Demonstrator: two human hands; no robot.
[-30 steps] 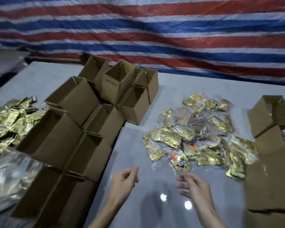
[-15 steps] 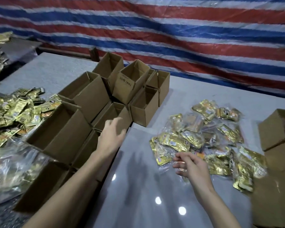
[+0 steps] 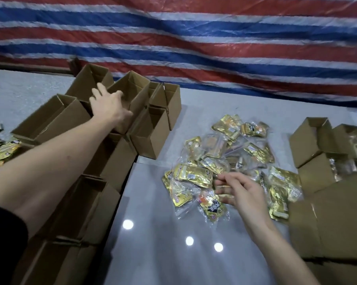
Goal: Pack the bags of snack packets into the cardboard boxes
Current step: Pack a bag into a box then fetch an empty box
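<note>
A heap of clear bags of gold snack packets [image 3: 231, 161] lies on the grey table [image 3: 163, 233], right of centre. Empty open cardboard boxes [image 3: 148, 130] stand in a cluster on the left. My left hand [image 3: 109, 108] stretches far over this cluster, fingers spread, at the rim of a tilted box [image 3: 132, 89] near the back; whether it grips the rim I cannot tell. My right hand [image 3: 237, 190] hovers over the near edge of the heap, fingers loosely bent, holding nothing that I can see.
More boxes [image 3: 313, 140] stand at the right, some with packets inside, above flat cardboard [image 3: 334, 223]. Loose gold packets [image 3: 0, 151] lie at the far left. A red, white and blue striped tarpaulin [image 3: 194, 38] hangs behind the table.
My left arm has reached from the near table up and back over the boxes to the tilted one. My right hand has moved forward onto the edge of the heap.
</note>
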